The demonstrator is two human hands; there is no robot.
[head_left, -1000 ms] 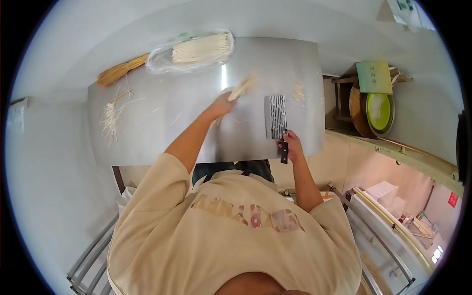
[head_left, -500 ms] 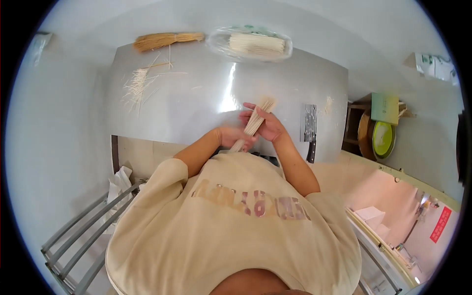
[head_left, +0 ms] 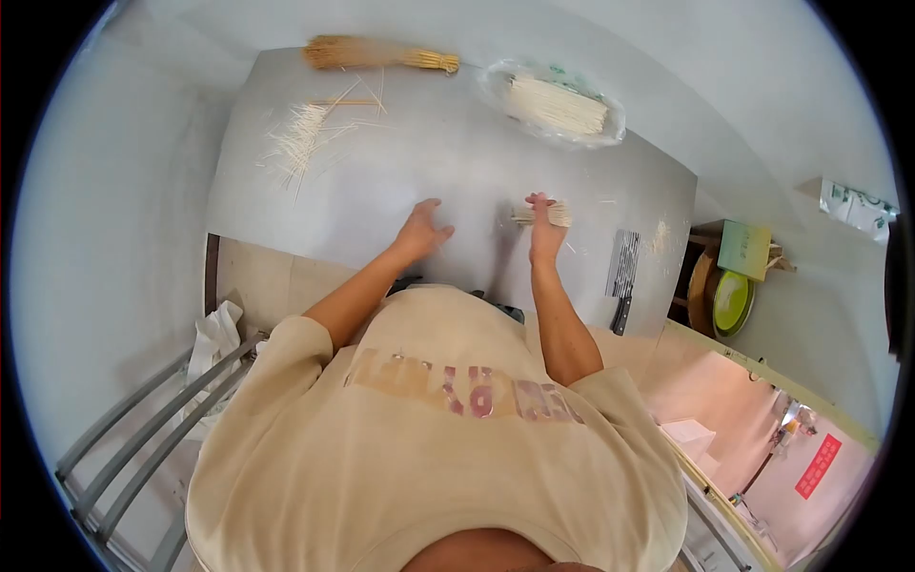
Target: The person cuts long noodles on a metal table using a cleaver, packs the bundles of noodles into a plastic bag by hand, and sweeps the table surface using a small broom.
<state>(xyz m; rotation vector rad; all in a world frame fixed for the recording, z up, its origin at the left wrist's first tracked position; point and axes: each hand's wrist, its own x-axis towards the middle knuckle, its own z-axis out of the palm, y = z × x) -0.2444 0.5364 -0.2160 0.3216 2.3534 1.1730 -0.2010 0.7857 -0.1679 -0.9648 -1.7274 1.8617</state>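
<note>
My right hand [head_left: 545,234] is closed around a short bundle of thin pale sticks [head_left: 559,214] over the metal table [head_left: 457,143]. To its left, my left hand [head_left: 419,232] is above the table with thumb and fingers apart, holding nothing. A cleaver [head_left: 623,267] with a patterned blade and dark handle lies on the table to the right of my right hand. Beyond the hands, a clear plastic bag [head_left: 617,119] holds a stack of long pale sticks [head_left: 558,105].
A straw brush [head_left: 381,54] lies at the far edge. Loose sticks [head_left: 303,138] are scattered at the left, small pale scraps [head_left: 660,238] at the right. Right of the table are a green basin [head_left: 732,303] and a box [head_left: 744,249]. Metal rails [head_left: 143,434] stand at lower left.
The cleaver has been let go and lies on the table. The bundle has passed from my left hand to my right, and my left hand has opened and moved away leftward. The view has shifted.
</note>
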